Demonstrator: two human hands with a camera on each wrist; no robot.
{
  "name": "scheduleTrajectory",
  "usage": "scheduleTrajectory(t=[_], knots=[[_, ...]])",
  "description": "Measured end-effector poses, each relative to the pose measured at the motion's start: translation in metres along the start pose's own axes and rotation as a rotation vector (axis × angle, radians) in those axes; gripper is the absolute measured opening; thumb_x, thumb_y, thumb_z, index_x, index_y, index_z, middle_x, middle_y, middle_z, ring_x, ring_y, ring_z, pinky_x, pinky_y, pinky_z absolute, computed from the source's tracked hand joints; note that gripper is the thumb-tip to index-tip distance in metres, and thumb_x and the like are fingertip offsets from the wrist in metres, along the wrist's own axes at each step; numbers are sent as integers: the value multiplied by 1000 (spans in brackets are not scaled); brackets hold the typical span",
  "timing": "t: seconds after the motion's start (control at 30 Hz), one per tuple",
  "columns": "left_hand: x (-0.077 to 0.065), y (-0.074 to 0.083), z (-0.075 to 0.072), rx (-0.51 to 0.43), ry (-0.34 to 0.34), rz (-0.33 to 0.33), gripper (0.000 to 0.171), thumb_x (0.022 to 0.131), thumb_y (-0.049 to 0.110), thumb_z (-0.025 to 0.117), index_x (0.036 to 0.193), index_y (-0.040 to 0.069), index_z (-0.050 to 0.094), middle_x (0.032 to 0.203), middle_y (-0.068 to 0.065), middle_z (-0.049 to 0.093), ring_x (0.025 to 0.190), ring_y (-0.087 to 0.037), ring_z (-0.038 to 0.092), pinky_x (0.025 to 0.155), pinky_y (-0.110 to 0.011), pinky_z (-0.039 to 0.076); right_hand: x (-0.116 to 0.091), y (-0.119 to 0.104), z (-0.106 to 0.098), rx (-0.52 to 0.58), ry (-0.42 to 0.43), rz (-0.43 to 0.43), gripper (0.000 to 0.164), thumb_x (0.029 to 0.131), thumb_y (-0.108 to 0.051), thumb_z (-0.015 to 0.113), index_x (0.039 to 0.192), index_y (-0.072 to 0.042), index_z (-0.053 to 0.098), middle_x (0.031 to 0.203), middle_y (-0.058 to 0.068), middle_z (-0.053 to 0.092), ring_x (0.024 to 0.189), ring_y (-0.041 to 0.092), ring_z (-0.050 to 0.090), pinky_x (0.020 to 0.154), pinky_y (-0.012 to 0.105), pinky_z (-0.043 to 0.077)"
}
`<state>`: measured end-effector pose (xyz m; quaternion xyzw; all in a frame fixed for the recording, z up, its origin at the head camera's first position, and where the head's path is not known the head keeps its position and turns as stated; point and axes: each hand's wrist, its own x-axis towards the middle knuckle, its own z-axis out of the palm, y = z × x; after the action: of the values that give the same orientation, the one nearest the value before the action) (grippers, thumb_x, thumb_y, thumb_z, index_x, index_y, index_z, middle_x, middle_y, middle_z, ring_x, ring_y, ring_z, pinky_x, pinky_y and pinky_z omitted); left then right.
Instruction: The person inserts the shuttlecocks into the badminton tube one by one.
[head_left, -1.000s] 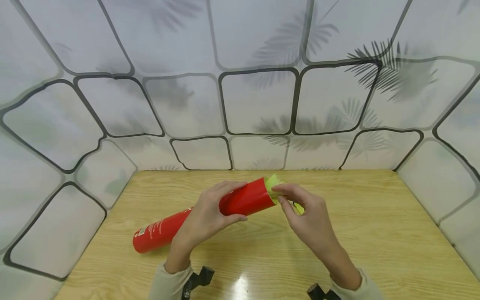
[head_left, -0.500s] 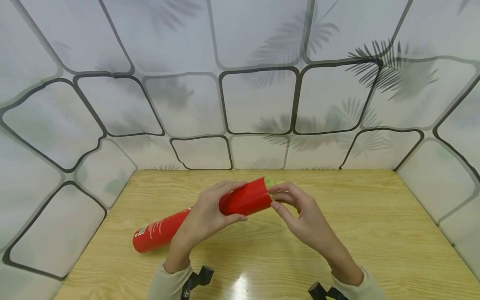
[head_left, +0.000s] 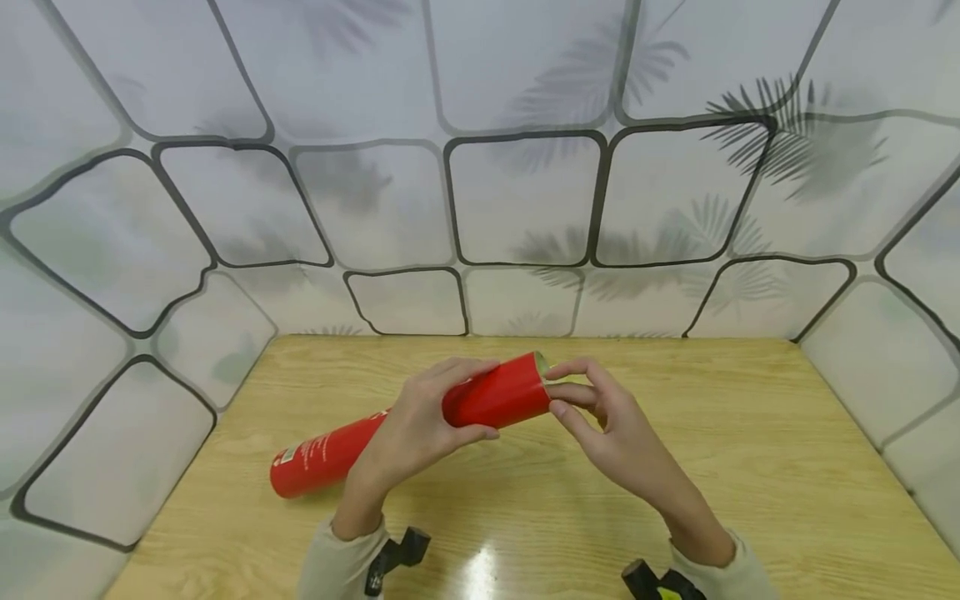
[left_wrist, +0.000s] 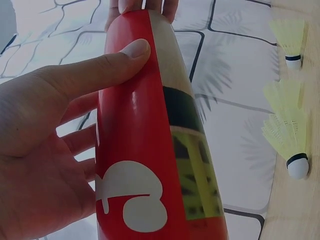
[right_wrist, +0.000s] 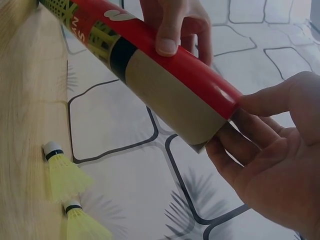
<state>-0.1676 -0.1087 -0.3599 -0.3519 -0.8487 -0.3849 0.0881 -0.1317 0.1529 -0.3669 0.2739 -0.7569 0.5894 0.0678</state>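
My left hand (head_left: 408, 425) grips a red shuttlecock tube (head_left: 501, 393) round its middle, its thumb along the near side in the head view. The tube is tilted, its lower end to the left and its mouth (head_left: 542, 364) raised to the right. A little yellow-green shows inside the mouth. At that end is my right hand (head_left: 618, 433), its thumb at the rim and its other fingers reaching to the opening; the right wrist view shows some fingertips going in. What lies beyond them inside the tube is hidden.
Yellow shuttlecocks with white corks, one (left_wrist: 292, 45) and another (left_wrist: 298, 165), stand on the wooden table (head_left: 750, 467) in the left wrist view. In the head view the hands mostly hide them. A patterned cloth wall (head_left: 517, 200) rises behind the table and at both sides.
The yellow shuttlecock skirt that stuck out of the mouth a second ago has gone inside the tube. My right fingers have come off their pinch and spread at the rim. The left grip stays.
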Motion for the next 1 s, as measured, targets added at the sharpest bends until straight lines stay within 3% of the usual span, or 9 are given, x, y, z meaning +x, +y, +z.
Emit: scheduleTrajectory(t=[0.2, 0.3, 0.6, 0.77, 1.0], knots=[[-1, -2, -3, 8, 10, -41, 72, 77, 16, 93, 141, 16, 61, 134, -1, 64, 112, -21, 63, 89, -38, 57, 0, 0, -18, -56, 68, -83, 31, 100, 9, 58, 129, -1, 54, 119, 14, 73, 111, 21, 70, 94, 25, 54], [-2, -4, -6, 18, 25, -58, 73, 76, 15, 93, 141, 16, 61, 135, -1, 64, 114, -22, 62, 89, -40, 57, -2, 1, -28, -114, 135, -82, 35, 99, 11, 58, 131, -2, 57, 116, 13, 73, 108, 19, 70, 93, 23, 53], [-3, -8, -12, 22, 49, -83, 72, 76, 14, 93, 141, 16, 61, 135, -1, 64, 116, -23, 62, 89, -42, 58, -8, 16, -54, -434, 273, 50, 29, 101, -4, 63, 129, -9, 61, 107, 2, 73, 97, 9, 69, 87, 11, 50], [-3, -9, -14, 30, 60, -88, 71, 77, 15, 93, 140, 14, 61, 134, -3, 65, 116, -24, 62, 89, -43, 58, -8, 37, -60, -492, 307, 104, 26, 100, -7, 67, 126, -6, 62, 103, 6, 74, 92, 4, 67, 80, 11, 51], [-4, -11, -16, 29, 69, -87, 70, 77, 15, 93, 140, 14, 61, 133, -3, 65, 115, -23, 62, 89, -42, 58, -13, 62, -69, -566, 261, 212, 24, 100, -11, 66, 123, -4, 64, 99, 11, 74, 89, 25, 70, 74, 22, 55]])
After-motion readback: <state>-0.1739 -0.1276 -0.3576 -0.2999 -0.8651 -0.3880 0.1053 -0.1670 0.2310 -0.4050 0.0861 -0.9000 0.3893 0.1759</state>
